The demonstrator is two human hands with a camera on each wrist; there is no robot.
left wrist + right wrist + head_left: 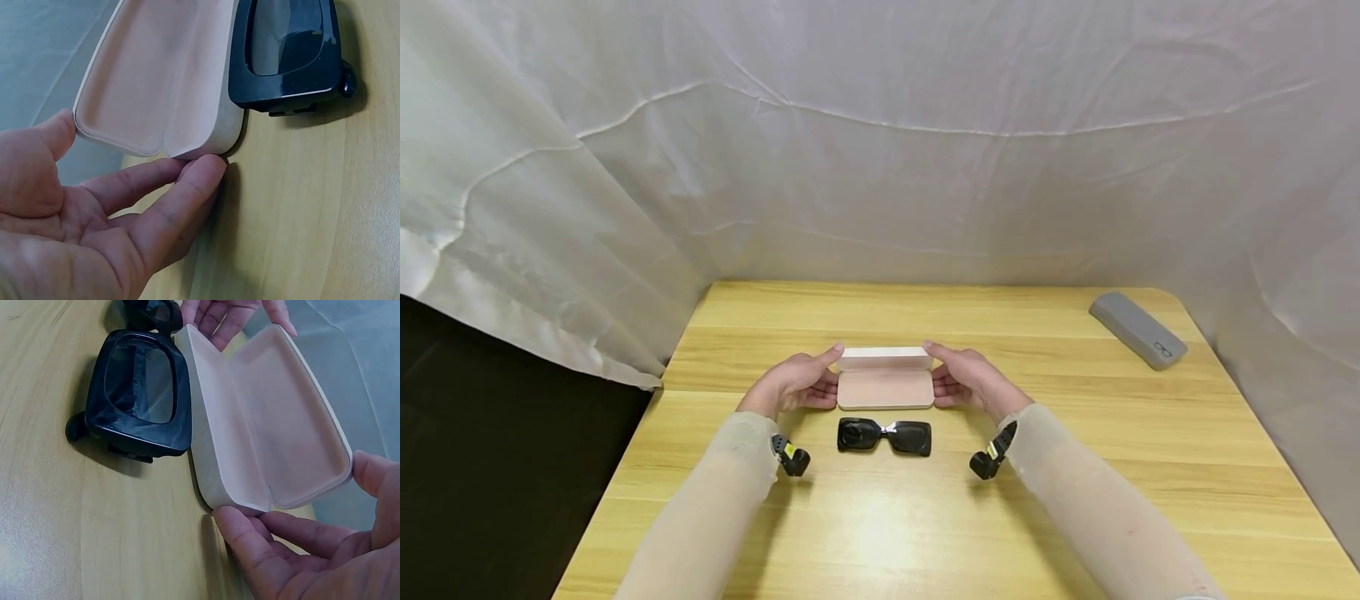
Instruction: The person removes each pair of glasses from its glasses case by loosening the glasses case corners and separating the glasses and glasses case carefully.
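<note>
An open pale pink glasses case (885, 388) lies on the wooden table (1075, 467), its lid standing up at the back. My left hand (808, 382) is at its left end, with the thumb on the lid's corner and the fingertips against the base (156, 75). My right hand (962, 379) does the same at the right end (269, 425). The fingers of both hands lie fairly straight. The inside of the case holds nothing. Folded black sunglasses (884, 436) lie just in front of the case, touching its front edge in the wrist views (287, 50) (140, 394).
A shut grey glasses case (1137, 329) lies at the table's far right corner. White cloth hangs behind the table and on both sides. Left of the table is a dark drop. Small black cameras sit on both wrists.
</note>
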